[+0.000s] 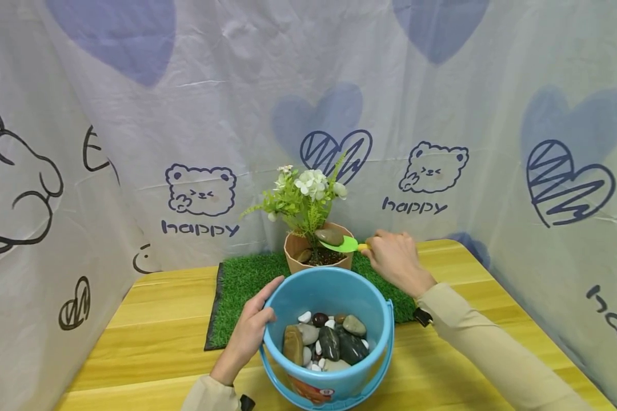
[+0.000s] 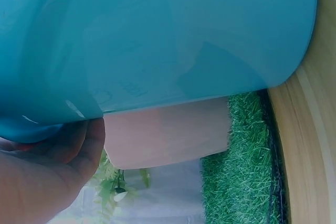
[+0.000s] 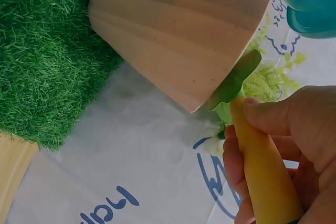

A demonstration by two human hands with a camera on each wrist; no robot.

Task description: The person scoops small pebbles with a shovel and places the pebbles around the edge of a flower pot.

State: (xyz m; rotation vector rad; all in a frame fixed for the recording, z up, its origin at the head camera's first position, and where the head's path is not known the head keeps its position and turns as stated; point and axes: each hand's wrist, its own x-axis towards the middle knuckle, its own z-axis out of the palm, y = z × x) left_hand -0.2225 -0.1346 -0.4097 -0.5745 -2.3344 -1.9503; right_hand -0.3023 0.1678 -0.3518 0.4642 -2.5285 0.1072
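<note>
My right hand [image 1: 395, 258] grips the yellow handle of a small green garden trowel [image 1: 345, 245]. On its blade lies a brownish-grey stone [image 1: 330, 236], held over the opening of a peach flowerpot [image 1: 293, 254]. The pot holds a plant [image 1: 308, 197] with white flowers, dark soil and another stone. In the right wrist view, fingers and thumb wrap the trowel handle [image 3: 262, 174]. My left hand [image 1: 248, 328] grips the rim of a light blue bucket [image 1: 334, 274], thumb over the edge. Inside the bucket lie several black, grey, brown and white stones [image 1: 329, 343].
A green artificial grass mat [image 1: 252, 274] lies beneath the flowerpot on the wooden table [image 1: 149, 319]. The bucket stands in front of the pot, its handle [image 1: 277, 388] hanging down. A printed white curtain [image 1: 205, 114] surrounds the table's back and sides.
</note>
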